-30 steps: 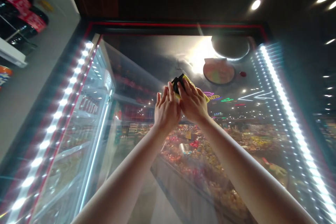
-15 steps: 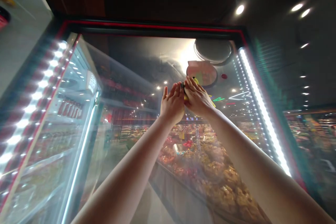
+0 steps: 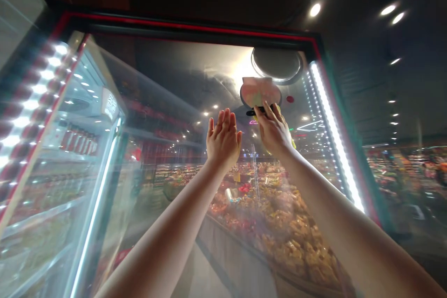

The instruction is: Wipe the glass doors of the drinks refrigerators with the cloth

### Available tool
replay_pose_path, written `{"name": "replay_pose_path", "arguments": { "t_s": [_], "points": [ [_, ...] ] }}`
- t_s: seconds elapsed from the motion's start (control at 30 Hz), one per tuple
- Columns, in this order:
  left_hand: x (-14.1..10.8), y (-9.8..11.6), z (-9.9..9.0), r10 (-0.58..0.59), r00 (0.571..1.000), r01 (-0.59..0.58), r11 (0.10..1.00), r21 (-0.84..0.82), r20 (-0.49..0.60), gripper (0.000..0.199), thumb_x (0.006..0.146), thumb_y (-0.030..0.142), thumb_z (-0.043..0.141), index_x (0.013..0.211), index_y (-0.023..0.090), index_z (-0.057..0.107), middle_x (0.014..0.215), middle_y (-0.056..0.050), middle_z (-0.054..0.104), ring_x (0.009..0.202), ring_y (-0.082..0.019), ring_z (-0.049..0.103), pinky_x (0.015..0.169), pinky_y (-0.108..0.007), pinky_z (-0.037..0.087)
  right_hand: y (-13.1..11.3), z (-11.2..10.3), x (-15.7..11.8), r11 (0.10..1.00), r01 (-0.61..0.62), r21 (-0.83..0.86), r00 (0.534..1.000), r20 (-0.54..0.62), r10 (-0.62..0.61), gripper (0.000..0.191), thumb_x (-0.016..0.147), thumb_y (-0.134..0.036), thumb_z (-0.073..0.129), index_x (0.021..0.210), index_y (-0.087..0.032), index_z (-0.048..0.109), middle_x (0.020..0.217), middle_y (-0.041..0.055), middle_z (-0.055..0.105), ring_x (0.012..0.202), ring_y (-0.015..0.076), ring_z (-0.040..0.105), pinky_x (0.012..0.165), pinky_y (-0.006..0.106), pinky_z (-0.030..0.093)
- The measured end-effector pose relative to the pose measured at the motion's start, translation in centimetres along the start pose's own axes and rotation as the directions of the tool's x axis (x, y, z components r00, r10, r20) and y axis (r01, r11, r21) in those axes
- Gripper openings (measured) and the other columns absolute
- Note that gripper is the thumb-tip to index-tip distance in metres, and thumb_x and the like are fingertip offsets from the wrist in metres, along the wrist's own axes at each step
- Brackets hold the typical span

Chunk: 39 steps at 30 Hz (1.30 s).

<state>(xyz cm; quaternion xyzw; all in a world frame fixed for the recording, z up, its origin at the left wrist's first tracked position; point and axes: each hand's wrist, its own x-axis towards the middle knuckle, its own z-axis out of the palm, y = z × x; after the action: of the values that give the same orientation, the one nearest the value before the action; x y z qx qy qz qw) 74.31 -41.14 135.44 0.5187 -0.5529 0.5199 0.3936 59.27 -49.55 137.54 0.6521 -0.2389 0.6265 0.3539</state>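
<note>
Both my arms reach up to the glass pane (image 3: pixel 167 79) of a black-framed door with red edging. My left hand (image 3: pixel 223 137) lies flat towards the glass, fingers stretched and holding nothing. My right hand (image 3: pixel 274 130) presses a black-and-yellow tool (image 3: pixel 255 112) against the glass; a black end sticks out left of the fingers, and yellow shows beside the wrist. Its exact kind is mostly hidden under the palm. Just above the right fingers is a pinkish oval sticker (image 3: pixel 260 91) with a flat top.
Bright LED strips (image 3: pixel 337 135) run down both sides of the frame. To the left, lit shelves (image 3: pixel 77 142) hold jars or bottles. Heaped goods (image 3: pixel 296 247), seen through or mirrored in the glass, fill the lower right. A small red dot (image 3: pixel 290 99) sits right of the sticker.
My hands, side by side before, are now apart. The right hand has shifted right with the black-and-yellow tool, whose black end shows more. The view has moved slightly.
</note>
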Motion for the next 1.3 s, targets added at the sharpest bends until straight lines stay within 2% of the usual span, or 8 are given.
{"name": "replay_pose_path", "arguments": {
  "t_s": [0.2, 0.37, 0.5, 0.63, 0.87, 1.0, 1.1, 1.3],
  "points": [
    [-1.4, -0.4, 0.8, 0.003, 0.999, -0.003, 1.000, 0.009, -0.042, 0.061, 0.100, 0.033, 0.028, 0.157, 0.010, 0.026, 0.166, -0.015, 0.022, 0.155, -0.026, 0.012, 0.127, -0.050, 0.009, -2.3, 0.3, -2.3, 0.988, 0.151, -0.016, 0.987, 0.062, -0.149, 0.060, 0.097, -0.017, 0.047, 0.154, -0.031, 0.039, 0.163, 0.0008, 0.034, 0.153, 0.0325, 0.023, 0.118, 0.056, 0.038],
    [-2.3, 2.6, 3.2, 0.084, 0.995, -0.085, 0.996, -0.019, -0.059, 0.060, 0.100, 0.035, 0.034, 0.157, 0.017, 0.025, 0.166, -0.015, 0.020, 0.155, -0.028, 0.012, 0.126, -0.057, 0.006, 4.4, -0.8, -7.3, 0.989, 0.127, -0.072, 0.991, 0.061, -0.123, 0.058, 0.097, -0.016, 0.044, 0.153, -0.030, 0.040, 0.163, 0.0029, 0.034, 0.153, 0.0293, 0.024, 0.119, 0.053, 0.038],
    [-1.2, 4.3, 4.0, 0.180, 0.982, -0.182, 0.983, -0.031, -0.056, 0.059, 0.100, 0.034, 0.037, 0.157, 0.022, 0.026, 0.166, -0.010, 0.022, 0.155, -0.026, 0.014, 0.127, -0.056, 0.005, 8.2, -0.1, -3.9, 1.000, -0.015, -0.019, 0.999, -0.050, 0.014, 0.057, 0.097, -0.014, 0.039, 0.152, -0.030, 0.042, 0.159, 0.0032, 0.041, 0.151, 0.0315, 0.029, 0.114, 0.059, 0.043],
    [-0.7, 4.5, 4.6, 0.179, 0.982, -0.180, 0.983, -0.029, -0.056, 0.058, 0.100, 0.033, 0.036, 0.156, 0.020, 0.028, 0.166, -0.012, 0.024, 0.155, -0.027, 0.014, 0.127, -0.056, 0.002, 5.8, 1.0, -1.3, 1.000, -0.018, -0.008, 0.999, -0.050, 0.018, 0.062, 0.097, -0.013, 0.040, 0.155, -0.033, 0.035, 0.160, -0.0010, 0.040, 0.152, 0.0296, 0.025, 0.115, 0.058, 0.043],
    [-2.2, 5.2, 6.8, 0.154, 0.987, -0.156, 0.987, -0.047, -0.052, 0.062, 0.100, 0.035, 0.038, 0.158, 0.020, 0.021, 0.166, -0.015, 0.021, 0.155, -0.029, 0.014, 0.126, -0.058, -0.001, 7.8, 0.1, -9.4, 0.991, 0.132, -0.016, 0.986, 0.102, -0.130, 0.059, 0.099, -0.019, 0.042, 0.155, -0.033, 0.035, 0.164, -0.0012, 0.031, 0.153, 0.0280, 0.022, 0.117, 0.055, 0.041],
    [-2.3, 5.5, 7.4, 0.178, 0.982, -0.180, 0.983, -0.041, -0.060, 0.064, 0.100, 0.035, 0.038, 0.159, 0.020, 0.017, 0.166, -0.015, 0.021, 0.155, -0.028, 0.015, 0.126, -0.058, 0.001, 10.9, 0.6, -6.5, 0.989, -0.144, -0.028, 0.990, -0.005, 0.144, 0.050, 0.101, -0.018, 0.034, 0.150, -0.023, 0.047, 0.159, 0.0065, 0.040, 0.151, 0.0307, 0.028, 0.114, 0.054, 0.044],
    [-2.1, 5.2, 7.6, 0.191, 0.976, -0.195, 0.980, -0.036, -0.103, 0.063, 0.101, 0.034, 0.036, 0.159, 0.021, 0.017, 0.166, -0.014, 0.023, 0.155, -0.027, 0.015, 0.127, -0.055, 0.000, 9.4, 1.6, -2.6, 0.977, -0.207, -0.050, 0.978, -0.039, 0.205, 0.051, 0.102, -0.017, 0.035, 0.151, -0.025, 0.045, 0.160, 0.0045, 0.040, 0.151, 0.0286, 0.029, 0.116, 0.052, 0.042],
    [-2.2, 5.0, 8.7, 0.219, 0.953, -0.237, 0.969, -0.068, -0.209, 0.067, 0.100, 0.034, 0.040, 0.160, 0.020, 0.016, 0.163, -0.018, 0.029, 0.152, -0.032, 0.024, 0.125, -0.062, 0.007, 7.9, 1.4, -7.9, 0.992, 0.120, -0.030, 0.991, 0.054, -0.119, 0.061, 0.097, -0.014, 0.044, 0.156, -0.028, 0.035, 0.165, 0.0003, 0.028, 0.155, 0.0282, 0.017, 0.119, 0.050, 0.040]
  ]
}}
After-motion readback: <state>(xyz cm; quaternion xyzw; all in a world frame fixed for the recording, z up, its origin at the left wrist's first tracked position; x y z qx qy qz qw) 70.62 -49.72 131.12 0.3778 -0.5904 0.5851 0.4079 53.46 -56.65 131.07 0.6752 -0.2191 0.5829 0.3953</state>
